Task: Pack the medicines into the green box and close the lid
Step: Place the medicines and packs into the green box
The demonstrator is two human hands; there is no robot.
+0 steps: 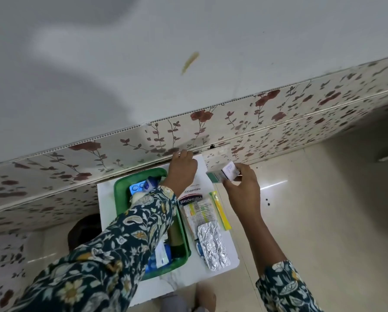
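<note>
The green box point(121, 194) sits open on a small white table point(217, 270), with a blue blister pack point(137, 188) and other packets inside; my left sleeve hides much of it. My left hand point(183, 168) reaches past the box's far end to the table's back edge, palm down, and I cannot tell whether it holds anything. My right hand point(240, 183) grips a small white and green medicine carton point(222, 173) above the table's far right corner. On the table right of the box lie a Hansaplast pack point(189, 200), a printed strip pack point(199, 216), silver blister strips point(212, 246) and a yellow sachet point(220, 210).
A floral-patterned panel point(143, 140) runs along the wall just behind the table. Glossy cream floor tiles point(323, 221) spread to the right. A dark round object point(85, 228) sits on the floor left of the table.
</note>
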